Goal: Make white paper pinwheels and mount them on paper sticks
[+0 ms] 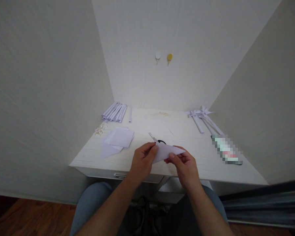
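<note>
Between my two hands is a folded sheet of white paper [165, 151], roughly triangular, raised over the front part of the desk. My left hand [143, 159] pinches its left corner between thumb and fingers. On the other side, my right hand [185, 164] grips the lower right edge, with the pointed tip sticking out past the thumb. Just behind the paper lies a pair of scissors [153, 137]; a blade and part of a black handle show, the rest is hidden. Loose white paper sheets [120, 137] overlap to the left of my left hand.
A bundle of folded paper strips [115, 112] lies at the back left, a single strip [130, 114] beside it. Small scraps [100, 129] sit near the left wall. Paper pinwheel-like pieces with sticks [199, 114] lie back right, near a blurred phone [226, 150]. Two hooks [169, 57] hang on the wall.
</note>
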